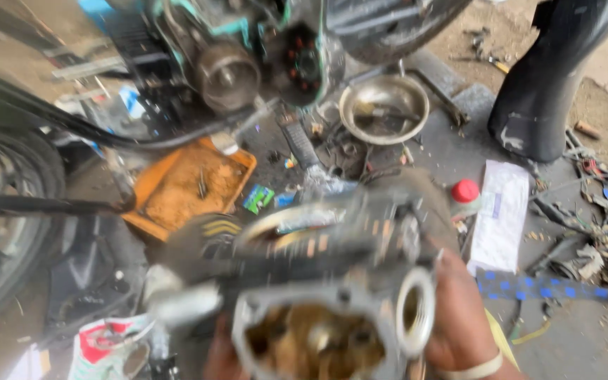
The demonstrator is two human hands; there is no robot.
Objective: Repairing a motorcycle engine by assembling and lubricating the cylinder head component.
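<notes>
I hold a grey metal engine part [332, 302], blurred, low in the middle of the view; its open side shows brownish grime inside and a round port on its right. My right hand [459, 317] grips its right side, a pale band at the wrist. My left hand [221, 359] is mostly hidden beneath the part, only a small bit of it showing at the lower left edge. A dark glove or cloth [202, 236] lies just behind the part.
A motorcycle engine [248, 56] and tyre [8, 211] stand at the left. On the ground lie an orange tray [156, 204], a steel bowl [385, 105], a red-capped bottle [466, 193], white paper [501, 214], a black fairing [550, 84] and scattered tools at right.
</notes>
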